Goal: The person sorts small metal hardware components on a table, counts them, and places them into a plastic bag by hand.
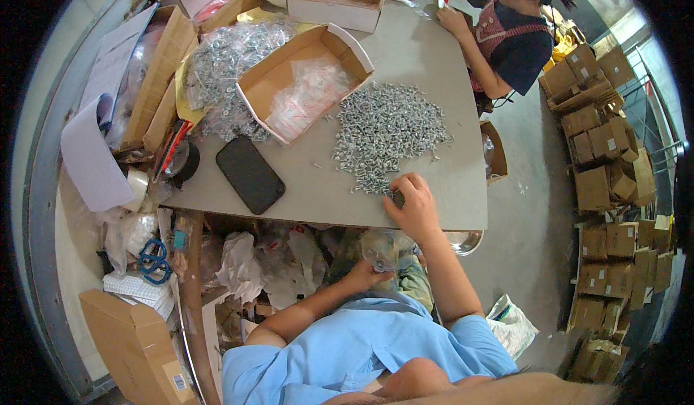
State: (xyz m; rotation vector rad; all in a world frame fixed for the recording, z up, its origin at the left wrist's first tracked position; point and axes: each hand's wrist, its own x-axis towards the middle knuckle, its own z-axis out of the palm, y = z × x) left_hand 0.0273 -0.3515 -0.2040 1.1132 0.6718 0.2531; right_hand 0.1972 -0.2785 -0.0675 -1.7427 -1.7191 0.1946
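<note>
Left hand gripped a clear plastic bag, likely floppy, best rim-held; right hand sat half-curled, contents unclear, by silver metal screws.

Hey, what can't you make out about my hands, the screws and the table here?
Head view: whether your right hand grips any screws; the hand itself hides this.
Head view: exactly what is in the clear bag in your left hand; too small and blurred by plastic.
Head view: the lowest screws; those on top cover them.
Head view: the table's far end; the top edge cuts it off.
</note>
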